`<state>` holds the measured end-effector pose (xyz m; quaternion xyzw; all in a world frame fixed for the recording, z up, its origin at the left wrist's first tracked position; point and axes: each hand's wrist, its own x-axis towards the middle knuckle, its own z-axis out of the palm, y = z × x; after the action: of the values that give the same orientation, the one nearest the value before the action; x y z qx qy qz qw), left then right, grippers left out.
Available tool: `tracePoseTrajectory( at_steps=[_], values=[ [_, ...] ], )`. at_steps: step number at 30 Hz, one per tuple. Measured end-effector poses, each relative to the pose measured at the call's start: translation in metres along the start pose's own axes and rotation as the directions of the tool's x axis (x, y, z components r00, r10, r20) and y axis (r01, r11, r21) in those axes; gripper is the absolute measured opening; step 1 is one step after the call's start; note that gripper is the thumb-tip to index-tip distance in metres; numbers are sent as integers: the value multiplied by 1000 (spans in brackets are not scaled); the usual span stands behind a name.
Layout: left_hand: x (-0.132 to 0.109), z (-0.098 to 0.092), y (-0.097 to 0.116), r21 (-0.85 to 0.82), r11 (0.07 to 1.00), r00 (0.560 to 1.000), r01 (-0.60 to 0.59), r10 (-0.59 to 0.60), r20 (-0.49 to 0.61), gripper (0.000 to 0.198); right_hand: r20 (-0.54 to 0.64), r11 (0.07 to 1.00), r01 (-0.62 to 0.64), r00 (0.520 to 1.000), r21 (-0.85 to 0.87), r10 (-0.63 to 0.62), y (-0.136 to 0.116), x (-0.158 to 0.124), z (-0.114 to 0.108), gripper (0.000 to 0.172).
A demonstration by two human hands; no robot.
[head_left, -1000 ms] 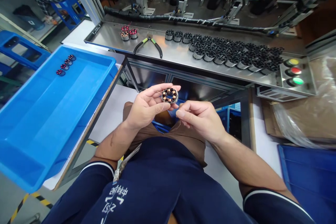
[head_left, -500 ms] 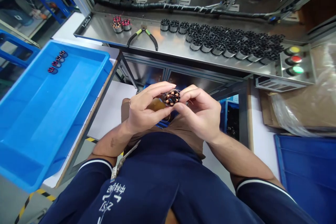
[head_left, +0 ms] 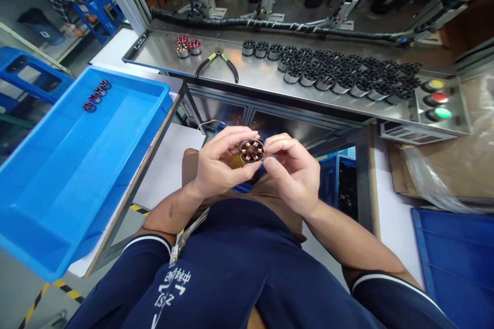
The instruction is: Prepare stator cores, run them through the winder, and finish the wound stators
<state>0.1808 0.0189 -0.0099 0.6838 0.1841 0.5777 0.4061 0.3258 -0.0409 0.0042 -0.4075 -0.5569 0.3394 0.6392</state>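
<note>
A round motor stator (head_left: 251,150) with copper windings faces up in front of my body. My left hand (head_left: 222,160) grips it between thumb and fingers from the left. At its right rim, my right hand (head_left: 294,172) is closed in a pinch by a thin copper wire; how firmly the wire is held is too small to see. Another loose wire end (head_left: 212,122) curves out above my left hand. On the metal bench lie open pliers (head_left: 218,61) with black and green handles.
Rows of black-topped stators (head_left: 334,69) stand on the metal bench (head_left: 162,54), beside a box of lit buttons (head_left: 438,98). Several red-wired stators (head_left: 188,46) sit at its left. A light blue tray (head_left: 96,164) holds several more stators. A dark blue bin (head_left: 459,252) is at right.
The stator has turned more face-up and its windings show more fully. My right fingers have drawn slightly off its rim. The loose wire now arcs above my left hand. The whole view has shifted slightly.
</note>
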Motion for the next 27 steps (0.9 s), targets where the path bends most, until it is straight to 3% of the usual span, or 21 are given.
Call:
tracePoseTrajectory(
  at_steps=[3, 9, 11, 14, 18, 23, 27],
  values=[
    [0, -2, 3, 138, 985, 994, -107, 105, 27, 47, 16, 998, -38, 999, 53, 37, 0, 1, 0, 14],
    [-1, -5, 7, 211, 973, 995, -97, 90, 39, 44, -68, 990, -106, 991, 91, 112, 13, -6, 7, 16],
    [0, -6, 8, 238, 966, 995, -102, 93, 46, 43, -85, 1000, -2, 996, 3, 2, 16, -4, 4, 11],
    [0, -8, 10, 274, 954, 992, -124, 108, 70, 45, -51, 952, 235, 967, -196, -249, 15, 4, -3, 29],
    [0, -9, 12, 298, 945, 990, -132, 112, 84, 44, 59, 853, 353, 932, -385, -358, 6, 13, -10, 8],
    [-1, -11, 12, 269, 956, 992, -115, 99, 72, 47, -4, 857, 295, 945, -423, -327, -5, 15, -9, 6],
    [1, -10, 10, 173, 983, 998, -63, 59, 27, 48, -102, 949, 113, 984, -294, -149, -6, 13, -4, 14]
  ],
)
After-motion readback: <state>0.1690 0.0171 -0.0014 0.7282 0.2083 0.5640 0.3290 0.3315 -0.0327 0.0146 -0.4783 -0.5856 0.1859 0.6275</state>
